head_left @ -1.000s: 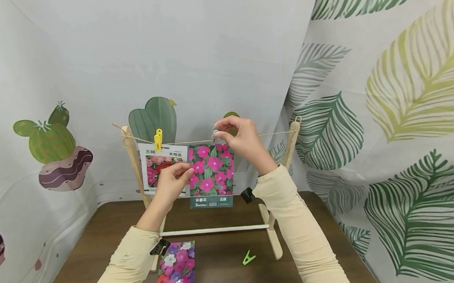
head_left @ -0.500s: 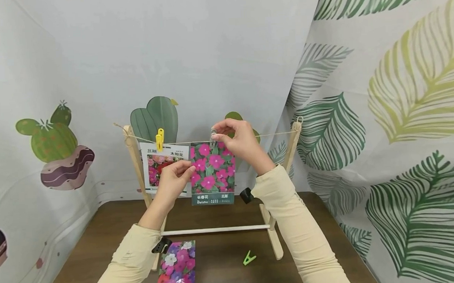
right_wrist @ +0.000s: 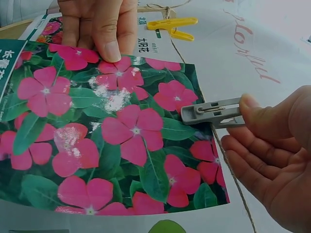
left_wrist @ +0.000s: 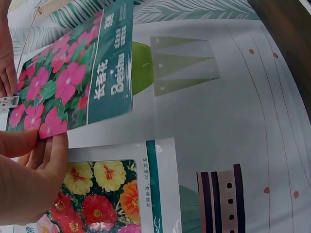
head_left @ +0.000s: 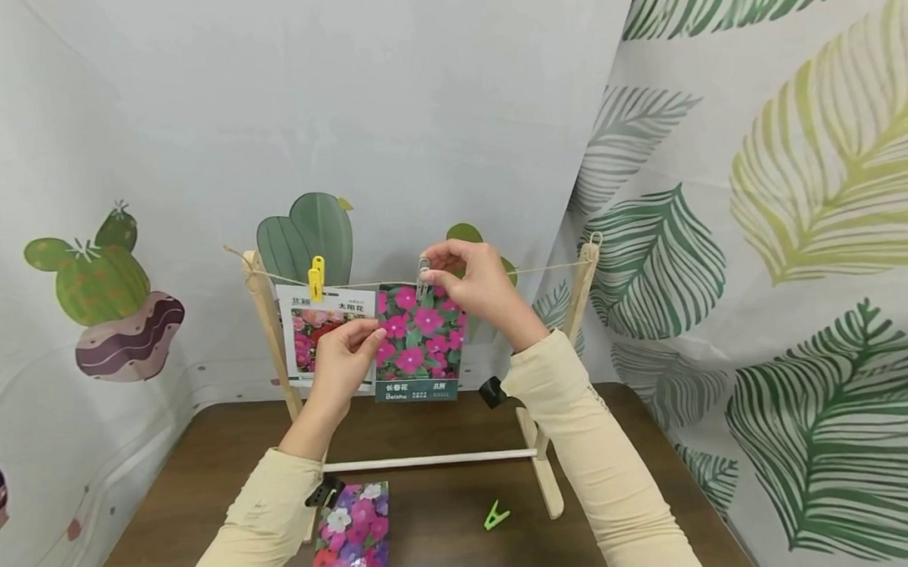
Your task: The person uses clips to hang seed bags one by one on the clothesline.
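Observation:
A seed packet with pink flowers [head_left: 426, 334] hangs at the twine [right_wrist: 238, 179], its top edge level with the line. My left hand [head_left: 344, 354] pinches the packet's left edge between thumb and fingers. At the top edge, my right hand [head_left: 476, 283] pinches the handles of a grey clothespin [right_wrist: 209, 111]; its tip lies over the front of the packet. To the left, a white seed packet [left_wrist: 167, 194] hangs from the twine under a yellow clothespin [head_left: 316, 280], partly hidden behind my left hand.
The twine runs between two wooden posts [head_left: 581, 304] of a rack with a white lower bar [head_left: 430, 462]. On the brown table [head_left: 434, 559] lie another flower seed packet [head_left: 357, 529] and a green clothespin [head_left: 495, 516]. A printed cloth [head_left: 493, 107] hangs behind.
The pink-flower packet has risen slightly, its bottom edge now higher. The grey clothespin has come down from above the packet's top edge to overlap its front.

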A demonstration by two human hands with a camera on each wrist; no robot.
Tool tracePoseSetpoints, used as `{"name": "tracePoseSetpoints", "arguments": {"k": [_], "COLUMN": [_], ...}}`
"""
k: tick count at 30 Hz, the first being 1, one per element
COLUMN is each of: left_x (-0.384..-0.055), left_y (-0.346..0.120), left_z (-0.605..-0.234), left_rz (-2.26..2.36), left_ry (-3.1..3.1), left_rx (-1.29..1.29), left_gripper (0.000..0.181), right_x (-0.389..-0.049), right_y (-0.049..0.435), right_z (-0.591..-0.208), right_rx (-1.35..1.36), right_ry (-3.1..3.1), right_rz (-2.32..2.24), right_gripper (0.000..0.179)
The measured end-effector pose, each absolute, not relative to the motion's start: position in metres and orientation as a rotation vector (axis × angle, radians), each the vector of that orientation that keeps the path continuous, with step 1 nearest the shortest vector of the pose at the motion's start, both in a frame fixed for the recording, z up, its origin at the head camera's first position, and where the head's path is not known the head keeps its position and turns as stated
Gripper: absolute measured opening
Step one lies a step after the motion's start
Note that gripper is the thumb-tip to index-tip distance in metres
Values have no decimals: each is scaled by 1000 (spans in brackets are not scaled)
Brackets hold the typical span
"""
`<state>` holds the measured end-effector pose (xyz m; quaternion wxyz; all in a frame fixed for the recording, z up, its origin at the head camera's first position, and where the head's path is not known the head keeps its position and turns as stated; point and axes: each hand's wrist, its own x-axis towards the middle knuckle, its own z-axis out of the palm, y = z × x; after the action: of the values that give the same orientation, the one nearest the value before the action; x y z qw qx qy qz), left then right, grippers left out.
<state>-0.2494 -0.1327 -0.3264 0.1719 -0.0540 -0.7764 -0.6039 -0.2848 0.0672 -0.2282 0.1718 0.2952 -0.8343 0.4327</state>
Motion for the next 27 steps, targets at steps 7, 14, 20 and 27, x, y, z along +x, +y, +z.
{"name": "tracePoseSetpoints", "arguments": {"k": [7, 14, 20, 27], "left_x": [-247, -245, -244, -237], "left_y": [-130, -126, -126, -130], "left_z": [-332, -331, -331, -332], "left_rz": [-1745, -1776, -1737, -1648], "left_ry": [-2134, -2093, -2125, -2167], "left_rx": [-153, -143, -143, -173], "left_gripper": [22, 20, 23, 24], "right_x": [-281, -280, -279, -277], "right_y": [69, 70, 70, 70], "right_z": [-227, -226, -227, -229], "right_rx": [821, 856, 886, 900], "right_ry": [-2469, -2479, -2488, -2500], "right_rz": [1162, 1115, 1088, 1085], "right_gripper": [32, 37, 39, 40]}}
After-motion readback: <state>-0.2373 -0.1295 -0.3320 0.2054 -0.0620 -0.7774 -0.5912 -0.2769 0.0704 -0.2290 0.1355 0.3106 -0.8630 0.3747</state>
